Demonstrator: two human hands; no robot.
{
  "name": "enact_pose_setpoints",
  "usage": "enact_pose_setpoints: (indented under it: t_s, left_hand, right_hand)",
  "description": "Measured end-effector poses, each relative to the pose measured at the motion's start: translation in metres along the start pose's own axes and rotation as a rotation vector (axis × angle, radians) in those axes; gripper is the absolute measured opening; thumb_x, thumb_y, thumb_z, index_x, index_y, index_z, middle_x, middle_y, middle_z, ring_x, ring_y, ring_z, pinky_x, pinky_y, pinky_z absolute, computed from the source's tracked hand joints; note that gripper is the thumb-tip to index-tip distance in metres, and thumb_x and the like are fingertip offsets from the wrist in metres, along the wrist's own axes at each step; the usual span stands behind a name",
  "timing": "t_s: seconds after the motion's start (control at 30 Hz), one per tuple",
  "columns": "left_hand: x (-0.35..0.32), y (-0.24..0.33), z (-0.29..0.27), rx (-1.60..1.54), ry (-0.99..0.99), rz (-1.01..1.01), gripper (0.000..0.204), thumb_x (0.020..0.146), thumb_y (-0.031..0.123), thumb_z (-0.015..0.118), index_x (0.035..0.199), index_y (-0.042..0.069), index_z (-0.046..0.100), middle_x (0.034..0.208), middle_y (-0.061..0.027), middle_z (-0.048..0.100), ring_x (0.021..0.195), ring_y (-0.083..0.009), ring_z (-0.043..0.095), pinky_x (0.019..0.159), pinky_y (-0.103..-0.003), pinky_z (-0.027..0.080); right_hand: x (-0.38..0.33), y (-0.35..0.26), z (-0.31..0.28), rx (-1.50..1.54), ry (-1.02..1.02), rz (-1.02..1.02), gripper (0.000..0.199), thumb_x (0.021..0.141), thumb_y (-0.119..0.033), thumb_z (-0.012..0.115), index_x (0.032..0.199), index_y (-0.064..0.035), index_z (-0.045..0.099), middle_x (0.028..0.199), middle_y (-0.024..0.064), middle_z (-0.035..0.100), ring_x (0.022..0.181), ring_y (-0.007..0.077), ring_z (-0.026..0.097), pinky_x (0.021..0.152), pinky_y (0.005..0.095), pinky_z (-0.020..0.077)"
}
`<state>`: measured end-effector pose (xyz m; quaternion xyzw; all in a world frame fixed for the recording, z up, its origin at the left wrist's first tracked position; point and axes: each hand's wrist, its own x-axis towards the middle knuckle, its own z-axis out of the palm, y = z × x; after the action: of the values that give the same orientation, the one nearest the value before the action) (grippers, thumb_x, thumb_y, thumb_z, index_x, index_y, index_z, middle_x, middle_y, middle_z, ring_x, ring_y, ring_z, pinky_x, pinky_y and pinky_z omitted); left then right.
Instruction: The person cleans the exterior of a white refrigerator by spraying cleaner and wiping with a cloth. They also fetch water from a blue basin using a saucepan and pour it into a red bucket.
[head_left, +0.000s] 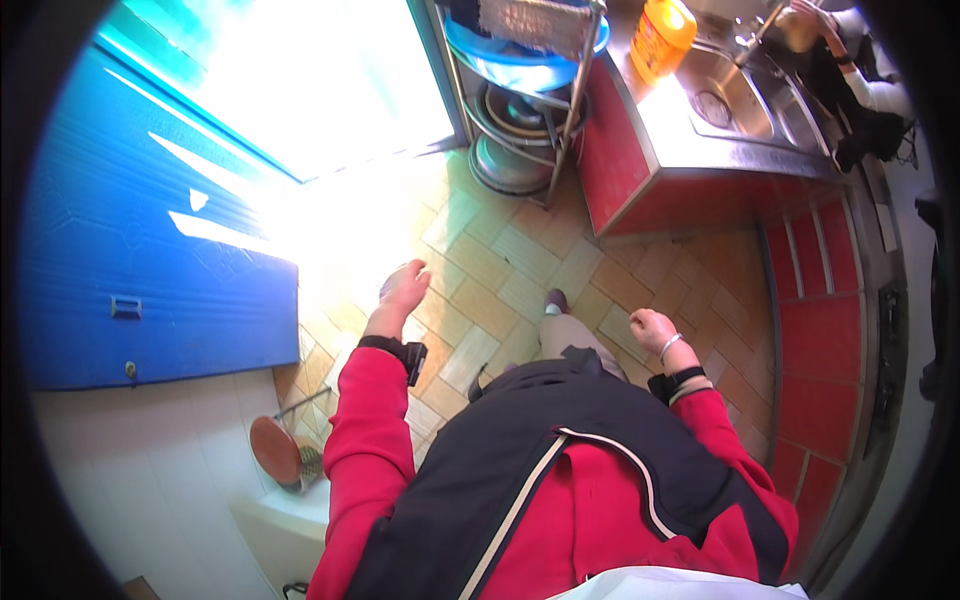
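Person standing on a tiled floor (500,270) beside a blue door (150,250), left hand (405,287) loosely open and right hand (650,328) half curled, both empty above the floor, well apart from the red bench (640,160) with its sink (735,100) and yellow bottle (660,35).

The doorway (320,90) is washed out by glare, so nothing beyond it can be told. A second person (860,70) at the sink (745,95) is cut off by the upper right rim. The rack (525,95) top is cropped
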<state>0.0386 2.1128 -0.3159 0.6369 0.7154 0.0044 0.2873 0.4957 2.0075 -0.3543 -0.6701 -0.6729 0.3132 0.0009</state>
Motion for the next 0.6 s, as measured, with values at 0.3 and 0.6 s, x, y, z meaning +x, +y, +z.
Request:
enact_pose_setpoints:
  t_s: [0.3, 0.6]
  left_hand:
    - [0.199, 0.129, -0.075, -0.352, 0.178, 0.26, 0.048, 0.082, 0.039, 0.055, 0.112, 0.002, 0.05, 0.105, -0.0169, 0.058, 0.094, -0.0249, 0.057, 0.08, -0.032, 0.044]
    - [0.339, 0.191, -0.122, -1.308, -0.081, -0.28, 0.041, 0.082, 0.037, 0.054, 0.117, 0.018, 0.049, 0.129, -0.0076, 0.035, 0.111, -0.0259, 0.04, 0.069, -0.051, 0.047]
  right_hand:
    - [0.165, -0.117, -0.147, 0.157, 0.629, -0.575, 0.024, 0.07, -0.007, 0.062, 0.093, -0.0055, 0.057, 0.09, 0.0112, 0.059, 0.08, 0.0287, 0.059, 0.069, 0.0357, 0.0487]
    - [0.302, -0.239, -0.263, -0.24, 0.822, -0.84, 0.037, 0.065, -0.009, 0.061, 0.102, -0.0087, 0.056, 0.123, 0.0119, 0.043, 0.111, 0.0234, 0.045, 0.1, 0.0417, 0.0262]
